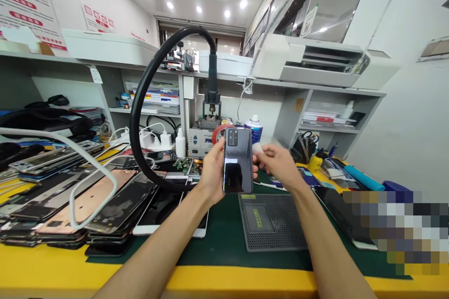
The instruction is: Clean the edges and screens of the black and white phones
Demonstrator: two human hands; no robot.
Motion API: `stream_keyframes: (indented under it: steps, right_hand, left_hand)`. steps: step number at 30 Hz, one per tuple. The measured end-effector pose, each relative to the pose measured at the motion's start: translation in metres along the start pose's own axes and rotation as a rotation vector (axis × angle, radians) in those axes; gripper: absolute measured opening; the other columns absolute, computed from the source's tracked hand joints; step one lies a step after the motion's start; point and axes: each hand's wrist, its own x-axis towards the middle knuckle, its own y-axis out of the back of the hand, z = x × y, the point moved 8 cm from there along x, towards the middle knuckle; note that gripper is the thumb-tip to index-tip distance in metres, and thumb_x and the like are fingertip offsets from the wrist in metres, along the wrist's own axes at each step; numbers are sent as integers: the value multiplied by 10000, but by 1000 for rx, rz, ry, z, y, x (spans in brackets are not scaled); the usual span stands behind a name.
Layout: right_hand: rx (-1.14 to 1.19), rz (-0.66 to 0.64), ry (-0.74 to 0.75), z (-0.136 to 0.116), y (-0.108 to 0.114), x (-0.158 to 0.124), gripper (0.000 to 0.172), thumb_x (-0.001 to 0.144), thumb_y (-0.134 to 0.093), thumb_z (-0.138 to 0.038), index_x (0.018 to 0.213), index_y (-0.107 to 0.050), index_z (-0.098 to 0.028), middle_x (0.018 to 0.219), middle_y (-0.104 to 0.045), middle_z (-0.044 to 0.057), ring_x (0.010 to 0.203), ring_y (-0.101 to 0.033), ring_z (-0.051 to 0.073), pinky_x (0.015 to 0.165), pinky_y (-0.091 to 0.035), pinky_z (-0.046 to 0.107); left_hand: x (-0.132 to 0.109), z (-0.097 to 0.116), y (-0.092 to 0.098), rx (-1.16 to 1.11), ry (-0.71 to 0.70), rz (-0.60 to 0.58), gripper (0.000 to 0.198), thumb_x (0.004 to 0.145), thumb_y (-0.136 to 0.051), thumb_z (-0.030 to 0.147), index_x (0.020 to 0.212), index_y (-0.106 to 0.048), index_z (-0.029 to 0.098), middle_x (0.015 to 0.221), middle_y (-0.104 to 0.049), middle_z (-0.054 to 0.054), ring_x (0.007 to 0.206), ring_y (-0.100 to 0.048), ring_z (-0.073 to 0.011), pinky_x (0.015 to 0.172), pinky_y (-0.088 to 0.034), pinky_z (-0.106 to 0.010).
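My left hand [212, 166] grips a dark smartphone [238, 161] by its edges. The phone is upright with its glossy back and camera block facing me. Just to the right of it, my right hand [277, 161] is closed in a pinch, with a small white piece [257, 148] at its fingertips. What that piece is made of cannot be made out. Below the phone, a grey perforated pad [277, 238] with yellow print lies on the green mat [217, 254].
Stacked phone screens and parts [108, 203] fill the left side, beside a white-framed tablet [168, 208]. A thick black hose [135, 117] arches over the bench. Behind the phone stand a grey station [199, 142] and a spray can [255, 126]. On the right lies a black panel [345, 215].
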Motion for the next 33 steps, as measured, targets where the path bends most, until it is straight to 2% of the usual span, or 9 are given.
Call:
stream_keyframes:
  steps: [2,5,8,11,14,18,21,25,33]
  right_hand:
    - [169,82,40,-8,10,-2,289,771,-727,-419,847,-629,-159,601,-560,-17,488,-440,93,452,-337,230]
    - [293,-43,30,-15,-5,-8,328,767,-746,-459,836,-641,-156,622,-592,4,480,-435,90,447,-333,232]
    - [169,-125,21,-16,-22,-12,343,741,-773,-461,808,-628,-158,652,-618,15,497,-452,90,439,-324,220]
    - [65,-58,55,-14,-25,-10,387,692,-811,-456,817,-570,-181,665,-578,-15,585,-517,116,504,-394,225]
    - [29,-5,77,-12,-24,-8,484,672,-817,-474,962,-558,-185,790,-579,-5,675,-548,136,564,-449,245]
    - [14,-120,60,-13,-38,-11,619,686,-808,-454,1173,-542,-181,974,-622,43,783,-590,160,652,-495,276]
    - [30,-213,49,-18,-52,-18,562,713,-785,-413,1175,-554,-190,1043,-655,61,885,-632,206,728,-516,315]
    - [-59,-115,87,-26,-52,-20,507,721,-778,-389,1152,-583,-204,1097,-677,54,967,-636,235,809,-510,346]
    - [15,-18,44,-23,-49,-18,423,763,-726,-480,1052,-649,-181,974,-718,58,862,-661,237,701,-525,304]
  left_hand:
    - [1,3,0,-21,-25,15,639,975,-321,567,1123,-678,58,941,-731,-180,765,-714,-300,736,-575,-434]
    - [3,9,2,-65,-86,50,583,990,-324,528,1153,-673,90,940,-736,-138,750,-707,-265,706,-571,-381]
    - [5,15,12,-92,-167,159,468,997,-375,458,1218,-648,147,997,-744,-87,822,-712,-244,749,-563,-338]
    - [6,13,16,-71,-175,200,488,985,-403,481,1226,-649,135,981,-750,-88,847,-714,-253,779,-556,-332]
    - [7,10,14,-39,-158,172,550,971,-398,534,1229,-649,118,968,-750,-108,847,-715,-279,792,-557,-365]
    - [6,8,13,-14,-170,172,540,980,-391,526,1255,-638,132,1000,-748,-104,894,-712,-290,826,-553,-383]
    - [3,9,13,11,-213,193,492,985,-426,490,1285,-626,154,1051,-742,-86,949,-705,-283,861,-546,-372]
    - [1,7,9,35,-228,176,487,983,-448,483,1304,-621,160,1084,-735,-89,1000,-695,-287,904,-535,-378]
    - [3,0,8,32,-190,118,530,970,-450,527,1243,-659,124,1087,-730,-115,1043,-674,-311,917,-537,-398]
